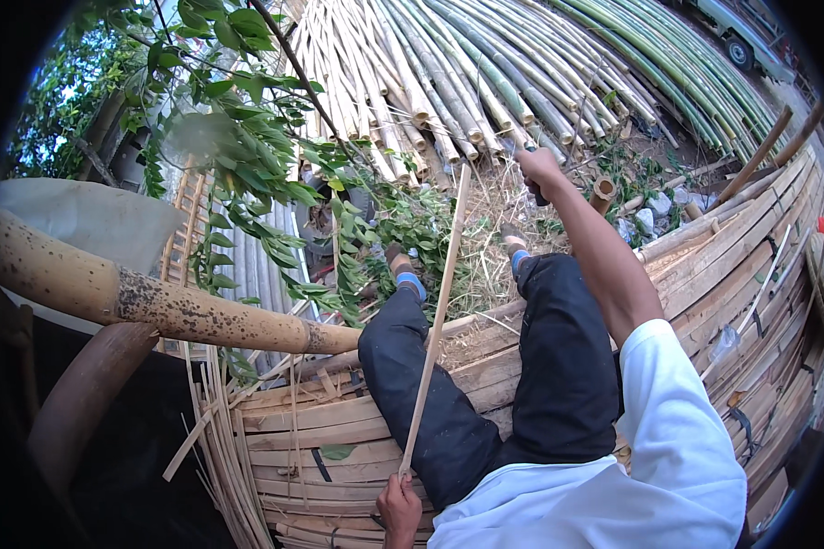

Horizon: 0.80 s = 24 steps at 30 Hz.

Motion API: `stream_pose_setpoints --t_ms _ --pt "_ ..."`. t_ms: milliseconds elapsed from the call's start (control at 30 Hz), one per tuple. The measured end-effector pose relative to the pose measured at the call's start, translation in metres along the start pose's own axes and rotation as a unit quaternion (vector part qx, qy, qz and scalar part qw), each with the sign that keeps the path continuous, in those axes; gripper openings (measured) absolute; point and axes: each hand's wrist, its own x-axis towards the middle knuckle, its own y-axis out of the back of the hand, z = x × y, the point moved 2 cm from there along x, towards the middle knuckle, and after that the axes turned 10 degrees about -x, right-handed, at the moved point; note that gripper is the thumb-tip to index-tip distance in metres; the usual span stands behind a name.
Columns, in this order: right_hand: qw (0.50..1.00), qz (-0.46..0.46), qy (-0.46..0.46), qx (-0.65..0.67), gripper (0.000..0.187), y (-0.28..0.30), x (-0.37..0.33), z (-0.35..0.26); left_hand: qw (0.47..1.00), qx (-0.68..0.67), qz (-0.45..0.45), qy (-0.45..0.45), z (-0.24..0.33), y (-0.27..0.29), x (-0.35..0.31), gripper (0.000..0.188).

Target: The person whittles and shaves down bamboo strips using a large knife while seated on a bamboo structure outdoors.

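My left hand [400, 505] is closed around the lower end of a long, pale bamboo strip [437, 322]. The strip slants up across my left thigh, and its free tip stands to the left of my other hand. Held out ahead at arm's length, my right hand [540, 172] grips a dark-handled knife [541, 196]. Its handle shows below the fist, while the blade is mostly hidden or too small to make out. Knife and strip are apart. My legs, in dark trousers, reach forward over the stacked split bamboo [330, 430].
Bamboo poles [430, 73] lie in rows ahead. A thick spotted pole [156, 302] juts in from the left, below leafy branches [247, 174]. Thin strips [224, 457] hang at the lower left. Beyond my feet lie shavings [485, 274], and a bamboo stump [602, 195] stands right.
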Motion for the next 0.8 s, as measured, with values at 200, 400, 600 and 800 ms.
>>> stream_pose_setpoints --t_ms 200,400,600,800 --pt "0.883 0.067 0.217 -0.410 0.031 -0.026 -0.034 -0.005 0.992 -0.081 -0.033 0.090 -0.009 0.009 0.048 0.028" --pt "0.872 0.064 0.217 -0.433 0.034 -0.016 -0.030 0.005 0.994 -0.094 -0.015 0.049 -0.006 0.021 0.081 0.031" --pt "0.942 -0.065 0.176 -0.277 0.029 -0.016 -0.036 0.001 0.996 -0.070 -0.035 0.052 0.016 0.033 0.099 0.033" --pt "0.960 0.007 0.255 -0.112 0.049 -0.025 -0.071 0.001 0.998 -0.020 -0.061 0.020 0.019 0.046 0.122 0.037"
